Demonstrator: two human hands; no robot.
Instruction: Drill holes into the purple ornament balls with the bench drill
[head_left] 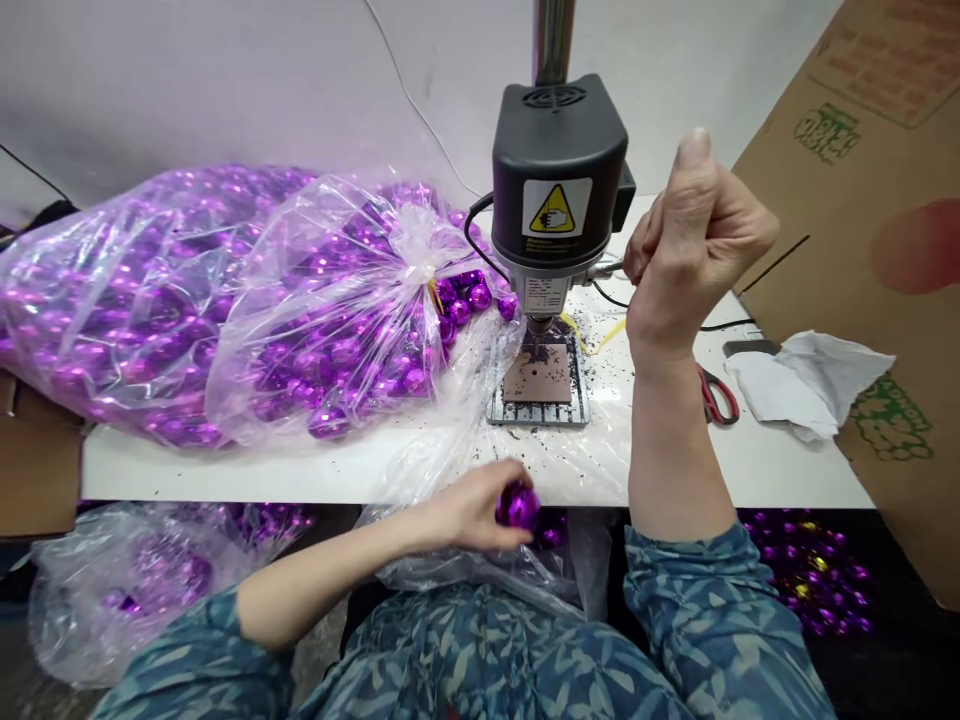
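My left hand [480,508] is closed round a shiny purple ball [519,506] just in front of the table's near edge, over an open clear plastic bag [589,565] with more purple balls in it. My right hand [690,235] is raised beside the black bench drill press [559,170], its fist wrapped round the feed lever [609,268]. Below the drill head, a brown square board [537,385] with a small hole lies on the slotted metal base [536,413]. Dark shavings are scattered over it.
Two big clear bags of purple balls [150,300] fill the table's left side. Red-handled scissors [718,396] and white paper [810,385] lie at right, by a large cardboard box [885,130]. More purple balls [814,580] are below the table at right.
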